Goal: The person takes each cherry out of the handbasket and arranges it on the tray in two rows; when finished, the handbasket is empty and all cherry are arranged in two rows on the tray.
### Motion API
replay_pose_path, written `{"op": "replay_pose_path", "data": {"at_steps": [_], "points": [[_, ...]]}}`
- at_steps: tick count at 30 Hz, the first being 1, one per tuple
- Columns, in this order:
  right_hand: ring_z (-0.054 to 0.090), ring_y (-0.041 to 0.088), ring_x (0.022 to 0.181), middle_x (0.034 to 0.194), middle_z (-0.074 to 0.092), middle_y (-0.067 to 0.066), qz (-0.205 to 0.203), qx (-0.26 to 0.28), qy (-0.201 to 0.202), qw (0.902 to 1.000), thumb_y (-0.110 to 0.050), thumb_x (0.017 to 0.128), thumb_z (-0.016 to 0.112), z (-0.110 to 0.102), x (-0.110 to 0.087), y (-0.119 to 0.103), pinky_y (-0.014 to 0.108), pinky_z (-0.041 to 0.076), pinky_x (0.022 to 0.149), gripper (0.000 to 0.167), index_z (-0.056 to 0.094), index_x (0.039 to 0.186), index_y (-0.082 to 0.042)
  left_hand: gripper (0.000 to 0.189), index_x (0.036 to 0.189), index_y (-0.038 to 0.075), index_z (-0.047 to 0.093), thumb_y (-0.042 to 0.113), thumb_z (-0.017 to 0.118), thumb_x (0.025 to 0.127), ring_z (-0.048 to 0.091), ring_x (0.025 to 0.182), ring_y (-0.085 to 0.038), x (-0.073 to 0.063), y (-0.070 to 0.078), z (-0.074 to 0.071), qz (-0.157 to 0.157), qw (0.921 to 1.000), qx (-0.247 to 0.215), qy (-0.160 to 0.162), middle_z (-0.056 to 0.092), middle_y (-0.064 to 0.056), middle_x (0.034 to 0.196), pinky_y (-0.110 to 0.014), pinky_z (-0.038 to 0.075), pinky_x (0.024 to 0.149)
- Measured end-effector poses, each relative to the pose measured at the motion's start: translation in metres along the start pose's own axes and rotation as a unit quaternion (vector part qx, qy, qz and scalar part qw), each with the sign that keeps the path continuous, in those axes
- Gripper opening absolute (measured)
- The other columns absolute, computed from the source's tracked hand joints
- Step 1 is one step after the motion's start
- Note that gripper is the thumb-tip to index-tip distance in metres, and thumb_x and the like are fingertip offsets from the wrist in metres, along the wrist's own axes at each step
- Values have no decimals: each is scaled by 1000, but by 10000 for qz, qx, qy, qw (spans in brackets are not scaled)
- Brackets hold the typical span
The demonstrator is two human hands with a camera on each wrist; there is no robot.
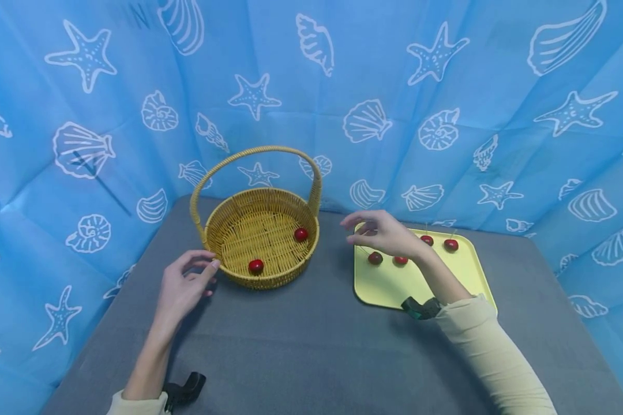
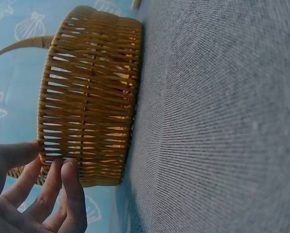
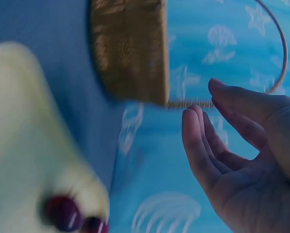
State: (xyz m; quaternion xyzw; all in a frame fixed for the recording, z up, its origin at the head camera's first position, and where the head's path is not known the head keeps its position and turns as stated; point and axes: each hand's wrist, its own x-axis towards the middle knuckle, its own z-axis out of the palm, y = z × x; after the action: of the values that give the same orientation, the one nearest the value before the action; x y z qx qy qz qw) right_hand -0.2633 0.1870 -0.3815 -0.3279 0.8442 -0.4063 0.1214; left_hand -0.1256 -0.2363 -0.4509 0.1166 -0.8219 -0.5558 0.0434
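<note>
A round yellow wicker basket (image 1: 262, 282) with a tall arched handle stands on the grey table. Two red cherries lie inside, one cherry (image 1: 301, 234) near the right wall and another cherry (image 1: 256, 266) at the front. My left hand (image 1: 186, 283) pinches the basket's left rim between thumb and fingers; the left wrist view has the fingertips against the woven wall (image 2: 89, 97). Over the left edge of a pale yellow tray (image 1: 431, 282) hovers my right hand (image 1: 384, 233), fingers bent, a gap between thumb and fingertips, nothing held. Beneath and beside it, several stemmed cherries (image 1: 375, 257) rest on the tray.
A blue curtain (image 1: 301, 104) printed with white shells and starfish hangs behind and at both sides of the table (image 1: 301, 357). The basket handle (image 1: 262, 148) arches above the basket's opening. Grey cloth lies between basket and tray.
</note>
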Motion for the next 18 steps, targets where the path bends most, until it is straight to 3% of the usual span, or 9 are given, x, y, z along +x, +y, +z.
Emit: {"op": "replay_pose_path", "data": {"at_steps": [5, 8, 14, 18], "points": [[75, 38, 119, 132, 73, 22, -295, 230, -346, 9987, -7, 100, 77, 23, 43, -19, 48, 65, 106, 35, 70, 133, -1, 42, 140, 11, 65, 35, 72, 106, 76, 87, -14, 0, 0, 0, -23, 10000, -5, -14, 71, -19, 127, -34, 70, 70], [73, 39, 123, 135, 73, 21, -288, 417, -482, 9975, -9, 101, 76, 36, 67, -26, 47, 63, 110, 34, 70, 134, -2, 42, 140, 11, 65, 35, 73, 106, 76, 87, -14, -1, 0, 0, -51, 10000, -17, -23, 71, -18, 127, -33, 70, 70], [68, 29, 133, 139, 72, 10, 112, 786, -608, 9950, -20, 105, 73, 54, 104, -34, 43, 61, 112, 34, 69, 137, -9, 42, 140, 10, 65, 33, 73, 106, 77, 87, -15, 0, 0, 0, -23, 10000, -38, -25, 70, -19, 127, -33, 70, 69], [61, 30, 143, 147, 68, 12, 385, 862, -795, 9924, -25, 107, 71, 63, 120, -36, 47, 51, 124, 38, 67, 141, -10, 42, 140, 10, 65, 34, 72, 106, 77, 88, -16, 0, 1, -1, -8, 10000, -17, -37, 70, -19, 128, -31, 69, 69]]}}
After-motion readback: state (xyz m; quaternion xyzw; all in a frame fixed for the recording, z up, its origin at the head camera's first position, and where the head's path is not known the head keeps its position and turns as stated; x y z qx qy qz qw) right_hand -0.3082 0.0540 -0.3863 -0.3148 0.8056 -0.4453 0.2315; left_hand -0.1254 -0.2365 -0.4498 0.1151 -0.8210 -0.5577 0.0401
